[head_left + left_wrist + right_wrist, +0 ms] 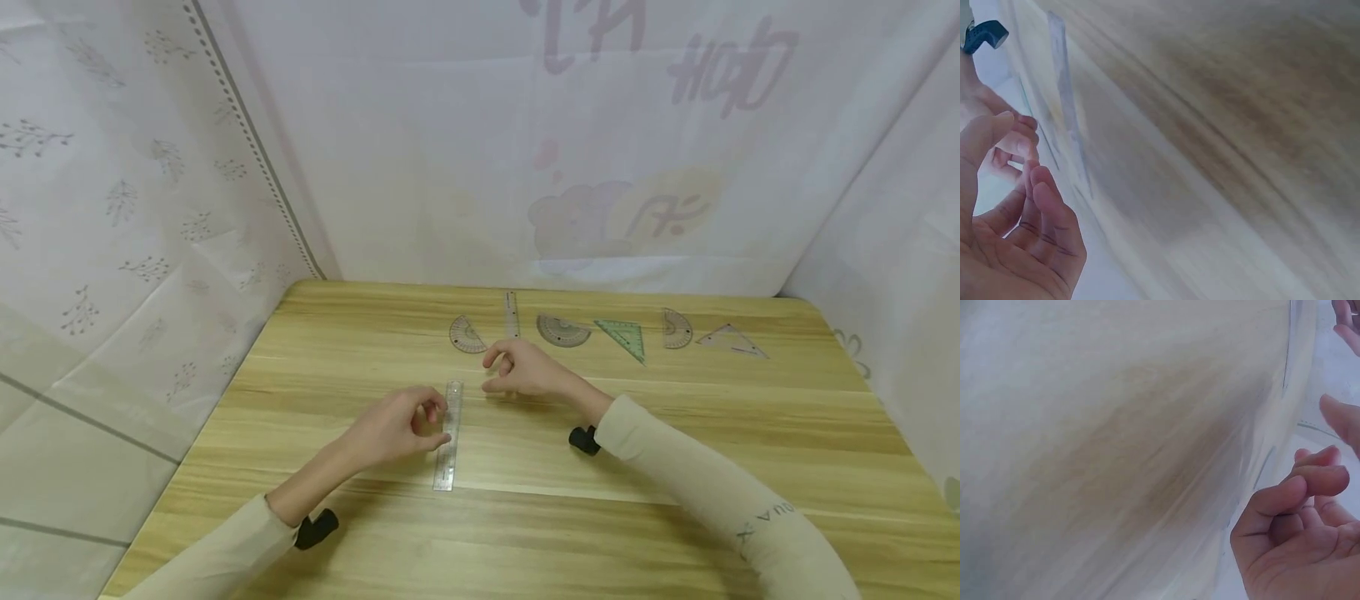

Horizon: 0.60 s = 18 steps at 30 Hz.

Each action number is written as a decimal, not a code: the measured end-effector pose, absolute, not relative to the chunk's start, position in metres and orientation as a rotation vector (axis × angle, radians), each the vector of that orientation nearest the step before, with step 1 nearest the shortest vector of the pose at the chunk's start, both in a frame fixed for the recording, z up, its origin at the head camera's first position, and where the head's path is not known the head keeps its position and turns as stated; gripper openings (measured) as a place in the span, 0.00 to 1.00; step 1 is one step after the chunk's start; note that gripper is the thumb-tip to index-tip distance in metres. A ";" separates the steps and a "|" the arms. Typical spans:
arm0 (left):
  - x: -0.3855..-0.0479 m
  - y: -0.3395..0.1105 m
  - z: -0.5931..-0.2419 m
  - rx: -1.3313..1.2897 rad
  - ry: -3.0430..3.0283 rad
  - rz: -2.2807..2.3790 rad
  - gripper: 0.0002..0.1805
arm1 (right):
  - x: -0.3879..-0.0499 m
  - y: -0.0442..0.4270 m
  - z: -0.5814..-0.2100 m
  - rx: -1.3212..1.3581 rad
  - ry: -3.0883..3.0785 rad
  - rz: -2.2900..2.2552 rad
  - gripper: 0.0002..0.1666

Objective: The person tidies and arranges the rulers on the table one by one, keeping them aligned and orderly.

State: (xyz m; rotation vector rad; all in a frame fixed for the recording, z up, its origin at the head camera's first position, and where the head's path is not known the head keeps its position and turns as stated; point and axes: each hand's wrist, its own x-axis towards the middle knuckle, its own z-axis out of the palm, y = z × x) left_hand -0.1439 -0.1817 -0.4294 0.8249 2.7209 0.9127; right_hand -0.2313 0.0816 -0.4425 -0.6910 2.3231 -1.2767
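A clear straight ruler [448, 442] lies on the wooden table, its length running away from the person. The left hand [393, 427] is just left of it, thumb and fingers bent and apart, the tips over the ruler's left edge; whether they touch it I cannot tell. In the left wrist view the left hand [1029, 237] holds nothing, and the ruler [1067, 87] lies beyond it. To the ruler's upper right hovers the right hand [525, 368], empty, thumb apart from loosely bent fingers. The right wrist view shows the right hand [1304, 531] empty too.
Along the table's far side lie a small protractor [467, 335], a short ruler [512, 314], a wider protractor [562, 331], a green set square [625, 337], another protractor [677, 328] and a clear triangle [731, 340]. Cloth [465, 150] hangs behind the table.
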 end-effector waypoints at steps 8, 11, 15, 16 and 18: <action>-0.154 -0.183 -0.429 0.824 2.680 0.989 0.19 | -0.231 0.093 -0.445 -0.772 2.251 -1.313 0.24; -0.161 -0.183 -0.426 0.803 2.675 1.013 0.19 | -0.233 0.099 -0.443 -0.801 2.239 -1.305 0.25; -0.170 -0.183 -0.421 0.756 2.675 1.044 0.21 | -0.236 0.103 -0.432 -0.835 2.240 -1.275 0.27; -0.172 -0.183 -0.420 0.743 2.674 1.053 0.21 | -0.238 0.104 -0.431 -0.852 2.249 -1.255 0.27; -0.177 -0.183 -0.419 0.718 2.675 1.065 0.22 | -0.242 0.105 -0.429 -0.881 2.269 -1.214 0.27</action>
